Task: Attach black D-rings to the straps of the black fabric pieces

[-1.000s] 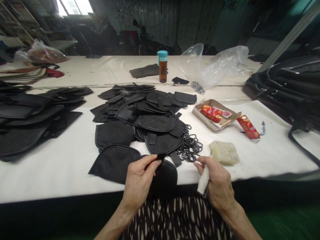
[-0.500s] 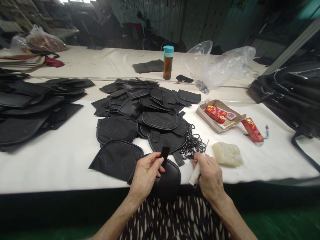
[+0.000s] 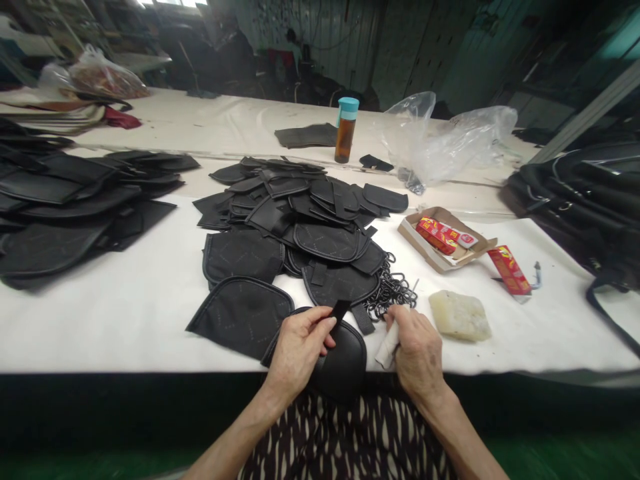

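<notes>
Our left hand (image 3: 299, 347) pinches a black strap (image 3: 341, 311) pointing to one o'clock, our right hand (image 3: 418, 345) curled round a white handle (image 3: 387, 348).

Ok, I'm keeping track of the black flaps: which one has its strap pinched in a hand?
The nearest flap, reaching past the front edge of the table: the left hand pinches its strap. No hand grips the flaps piled behind it.

Rings (image 3: 396, 289) right of piled pouches (image 3: 327, 241)
</notes>
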The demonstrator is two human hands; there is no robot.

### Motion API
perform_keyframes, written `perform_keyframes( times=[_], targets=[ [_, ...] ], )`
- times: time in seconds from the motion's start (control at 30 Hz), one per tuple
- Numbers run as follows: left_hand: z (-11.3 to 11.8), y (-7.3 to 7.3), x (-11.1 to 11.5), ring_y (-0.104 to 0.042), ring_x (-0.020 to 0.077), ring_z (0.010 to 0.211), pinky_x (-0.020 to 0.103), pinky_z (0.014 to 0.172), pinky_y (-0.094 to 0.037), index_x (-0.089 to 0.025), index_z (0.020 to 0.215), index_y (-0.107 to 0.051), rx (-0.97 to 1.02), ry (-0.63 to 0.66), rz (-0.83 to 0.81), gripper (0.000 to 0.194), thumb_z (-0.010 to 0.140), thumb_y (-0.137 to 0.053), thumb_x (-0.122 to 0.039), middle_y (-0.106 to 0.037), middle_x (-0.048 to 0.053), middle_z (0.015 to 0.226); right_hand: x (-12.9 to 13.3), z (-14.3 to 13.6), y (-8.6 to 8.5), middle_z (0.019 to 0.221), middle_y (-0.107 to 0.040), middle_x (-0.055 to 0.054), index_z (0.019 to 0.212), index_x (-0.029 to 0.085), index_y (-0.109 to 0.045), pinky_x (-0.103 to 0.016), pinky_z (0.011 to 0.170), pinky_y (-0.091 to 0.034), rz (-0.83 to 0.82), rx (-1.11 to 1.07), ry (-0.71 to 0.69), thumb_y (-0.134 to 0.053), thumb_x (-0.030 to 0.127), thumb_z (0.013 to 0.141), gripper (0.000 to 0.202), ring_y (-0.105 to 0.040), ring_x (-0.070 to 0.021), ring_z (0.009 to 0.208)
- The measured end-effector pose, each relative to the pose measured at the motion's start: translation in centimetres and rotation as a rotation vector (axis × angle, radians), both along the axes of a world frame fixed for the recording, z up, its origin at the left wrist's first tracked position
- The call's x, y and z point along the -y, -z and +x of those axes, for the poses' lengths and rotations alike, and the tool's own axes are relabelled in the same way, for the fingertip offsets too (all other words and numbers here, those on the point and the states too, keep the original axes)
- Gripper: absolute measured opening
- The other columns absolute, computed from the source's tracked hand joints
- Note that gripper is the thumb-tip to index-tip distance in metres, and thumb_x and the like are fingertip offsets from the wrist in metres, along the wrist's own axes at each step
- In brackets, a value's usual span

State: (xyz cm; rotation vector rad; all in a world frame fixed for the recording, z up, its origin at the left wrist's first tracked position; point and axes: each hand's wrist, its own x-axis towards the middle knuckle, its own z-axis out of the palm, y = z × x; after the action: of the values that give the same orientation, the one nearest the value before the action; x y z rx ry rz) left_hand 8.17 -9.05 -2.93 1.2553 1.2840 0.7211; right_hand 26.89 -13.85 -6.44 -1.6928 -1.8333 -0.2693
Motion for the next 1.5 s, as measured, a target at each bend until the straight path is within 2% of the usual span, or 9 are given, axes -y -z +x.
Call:
perform_keyframes(
  times=[0.23, 0.4, 0.5, 0.63, 0.8, 0.93, 1.07, 1.33, 1.5],
  targets=[
    [-0.2, 0.1, -0.5, -0.053, 0.0104, 0.046, 0.021, 0.050, -0.042, -0.011, 0.093, -0.067, 0.030, 0.037, -0.038, 0.028, 0.078, -0.056, -0.030, -0.062, 0.000, 0.052, 0.6, 0.5, -1.3, 0.075, -0.062, -0.005, 0.093, 0.017, -0.056, -0.030, 0.060, -0.045, 0.114, -0.085, -0.027, -0.047, 0.011, 0.087, 0.012, -0.059, -0.0186, 0.067],
    [-0.4, -0.1, -0.8, -0.054, 0.0117, 0.042, 0.022, 0.046, -0.043, -0.012, 0.087, -0.060, 0.160, 0.071, -0.098, 0.020, 0.075, -0.057, -0.027, -0.060, -0.002, 0.047, -0.2, -1.2, -2.1, 0.084, -0.065, -0.005, 0.100, 0.017, -0.054, -0.026, 0.062, -0.052, 0.174, -0.196, -0.102, -0.051, 0.014, 0.088, 0.012, -0.064, -0.0161, 0.069],
    [-0.5, -0.4, -1.0, -0.053, 0.0113, 0.040, 0.021, 0.044, -0.042, -0.014, 0.076, -0.056, 0.228, 0.115, -0.157, 0.012, 0.072, -0.057, -0.025, -0.059, -0.001, 0.046, -1.0, -2.4, -2.1, 0.087, -0.064, -0.006, 0.098, 0.018, -0.055, -0.026, 0.063, -0.053, 0.193, -0.286, -0.127, -0.052, 0.014, 0.088, 0.011, -0.064, -0.0157, 0.071],
    [-0.7, -0.5, -1.2, -0.054, 0.0114, 0.039, 0.020, 0.042, -0.043, -0.015, 0.073, -0.055, 0.269, 0.125, -0.217, 0.012, 0.068, -0.058, -0.025, -0.058, -0.002, 0.044, -2.0, -3.4, -1.9, 0.088, -0.065, -0.005, 0.097, 0.020, -0.054, -0.026, 0.063, -0.054, 0.196, -0.359, -0.156, -0.052, 0.014, 0.088, 0.011, -0.065, -0.0152, 0.072],
    [-0.9, -0.2, -1.4, -0.054, 0.0115, 0.038, 0.021, 0.041, -0.044, -0.015, 0.073, -0.055, 0.304, 0.132, -0.242, 0.014, 0.066, -0.059, -0.026, -0.056, -0.003, 0.043, -2.0, -3.7, -1.0, 0.090, -0.067, -0.008, 0.092, 0.019, -0.056, -0.027, 0.061, -0.055, 0.245, -0.351, -0.208, -0.054, 0.014, 0.086, 0.008, -0.067, -0.0174, 0.072],
    [-1.4, -0.2, -1.8, -0.053, 0.0105, 0.037, 0.019, 0.041, -0.043, -0.015, 0.073, -0.054, 0.352, 0.164, -0.286, 0.015, 0.065, -0.060, -0.027, -0.056, -0.003, 0.041, -1.7, -3.2, -0.6, 0.088, -0.069, -0.008, 0.095, 0.020, -0.057, -0.033, 0.061, -0.054, 0.280, -0.245, -0.307, -0.053, 0.009, 0.085, 0.016, -0.068, -0.0208, 0.076],
    [-1.9, -0.4, -2.2, -0.053, 0.0106, 0.037, 0.019, 0.040, -0.041, -0.014, 0.070, -0.055, 0.379, 0.200, -0.312, 0.017, 0.062, -0.063, -0.027, -0.057, -0.002, 0.042, -1.8, -2.9, -1.0, 0.077, -0.069, -0.004, 0.094, 0.022, -0.056, -0.034, 0.060, -0.053, 0.299, -0.171, -0.403, -0.051, 0.005, 0.083, 0.021, -0.068, -0.0224, 0.078],
    [-2.5, -0.5, -2.6, -0.052, 0.0103, 0.034, 0.018, 0.038, -0.041, -0.014, 0.070, -0.058, 0.382, 0.262, -0.366, 0.013, 0.062, -0.063, -0.023, -0.057, -0.001, 0.040, -1.9, -2.6, -0.9, 0.076, -0.068, -0.005, 0.096, 0.021, -0.055, -0.033, 0.060, -0.052, 0.286, -0.238, -0.421, -0.056, 0.004, 0.081, 0.022, -0.068, -0.0238, 0.082],
    [-2.8, -0.2, -2.9, -0.052, 0.0097, 0.035, 0.017, 0.038, -0.041, -0.014, 0.070, -0.059, 0.442, 0.261, -0.393, 0.014, 0.061, -0.065, -0.023, -0.058, -0.001, 0.041, -2.2, -2.3, -1.9, 0.081, -0.068, -0.006, 0.092, 0.023, -0.054, -0.032, 0.059, -0.052, 0.255, -0.231, -0.478, -0.052, 0.004, 0.083, 0.021, -0.068, -0.0232, 0.083]
  ],
)
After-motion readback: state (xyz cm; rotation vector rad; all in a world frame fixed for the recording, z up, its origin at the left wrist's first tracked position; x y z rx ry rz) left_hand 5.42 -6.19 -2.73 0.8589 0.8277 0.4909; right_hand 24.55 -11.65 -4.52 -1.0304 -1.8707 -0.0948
